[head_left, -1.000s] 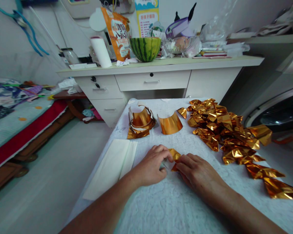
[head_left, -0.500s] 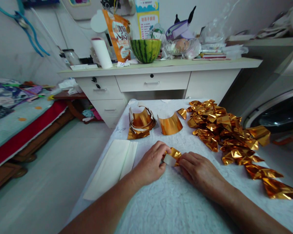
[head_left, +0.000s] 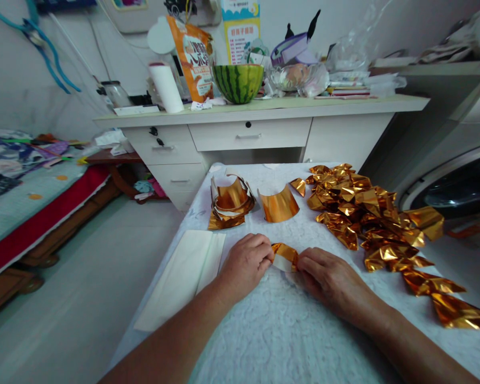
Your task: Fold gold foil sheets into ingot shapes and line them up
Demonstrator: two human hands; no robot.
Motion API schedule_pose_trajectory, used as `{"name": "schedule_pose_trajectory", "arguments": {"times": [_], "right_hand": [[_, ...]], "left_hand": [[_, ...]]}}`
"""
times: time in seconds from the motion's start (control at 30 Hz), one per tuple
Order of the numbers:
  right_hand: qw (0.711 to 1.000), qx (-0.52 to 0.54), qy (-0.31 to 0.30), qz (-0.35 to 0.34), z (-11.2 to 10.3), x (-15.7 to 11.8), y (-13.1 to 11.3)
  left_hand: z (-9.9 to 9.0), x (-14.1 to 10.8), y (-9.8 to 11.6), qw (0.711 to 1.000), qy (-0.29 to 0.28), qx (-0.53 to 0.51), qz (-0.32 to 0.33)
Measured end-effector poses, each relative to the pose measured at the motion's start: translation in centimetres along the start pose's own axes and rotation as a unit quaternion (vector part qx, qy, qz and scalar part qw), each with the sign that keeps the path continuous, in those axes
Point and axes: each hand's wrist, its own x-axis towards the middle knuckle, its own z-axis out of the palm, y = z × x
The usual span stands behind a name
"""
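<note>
A small piece of gold foil paper (head_left: 285, 257) with a pale strip along its near edge spans the gap between my hands. My left hand (head_left: 250, 264) pinches its left end, fingers closed. The right end is held in the closed fingers of my right hand (head_left: 326, 274). Beyond them, a curved gold sheet (head_left: 280, 205) and a stack of curled gold sheets (head_left: 231, 200) rest on the cloth-covered table (head_left: 264, 330). White paper sheets (head_left: 180, 277) lie left of my left hand. Folded gold foil pieces (head_left: 360, 205) are heaped at the right.
Behind the table stands a white desk (head_left: 248, 133) holding a watermelon half (head_left: 239, 82), an orange pouch (head_left: 194, 58) and a white roll (head_left: 167, 88). A bed (head_left: 32, 208) is at the left, a washing machine (head_left: 464, 165) at the right.
My left hand has closed around the left end of the foil piece and turned slightly. The piece is now stretched flatter between both hands, with more gold showing.
</note>
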Motion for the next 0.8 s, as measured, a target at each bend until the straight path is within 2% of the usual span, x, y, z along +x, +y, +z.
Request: {"name": "schedule_pose_trajectory", "arguments": {"times": [0.27,0.47,0.63,0.8], "right_hand": [[1.0,-0.012,-0.004,-0.001,-0.2,0.1,-0.6],[0.999,-0.038,-0.001,-0.01,0.1,-0.1,-0.2],[0.998,-0.065,0.004,-0.002,0.6,0.0,-0.2],[0.996,-0.087,0.025,-0.01,0.8,0.3,-1.0]], "left_hand": [[0.4,-0.5,-0.1,0.999,0.015,0.028,0.02],[0.2,-0.5,0.1,0.997,-0.033,0.049,0.051],[-0.1,-0.4,0.8,0.989,-0.063,0.115,0.062],[-0.3,-0.5,1.3,0.978,-0.071,0.174,0.088]]}}
